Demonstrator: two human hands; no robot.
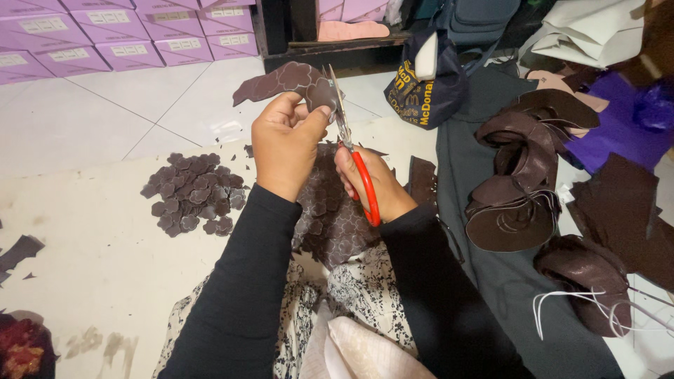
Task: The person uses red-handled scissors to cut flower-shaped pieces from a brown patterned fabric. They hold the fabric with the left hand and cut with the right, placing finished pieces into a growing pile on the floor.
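A dark brown piece of leather-like sheet embossed with flower shapes (284, 82) is held up in front of the person, above the lap, its right end pinched between the thumb and fingers of the left hand (284, 144). Just to the right of that grip, the steel blades of a pair of red-handled scissors (351, 151) stand against the sheet's right edge, pointing upward; the right hand (372, 184) is closed through the red loops, lower and slightly right of the left hand. Below both hands a larger dark brown embossed sheet (333, 221) lies across the lap on a black-and-white patterned cloth (365, 288). To the left, on the cream floor covering (91, 238), sits a pile of small cut-out brown flower pieces (193, 195). To the right, curled dark brown shoe-upper pieces (516, 182) rest on a grey cloth (477, 281). Stacked lilac boxes (126, 35) line the far left.
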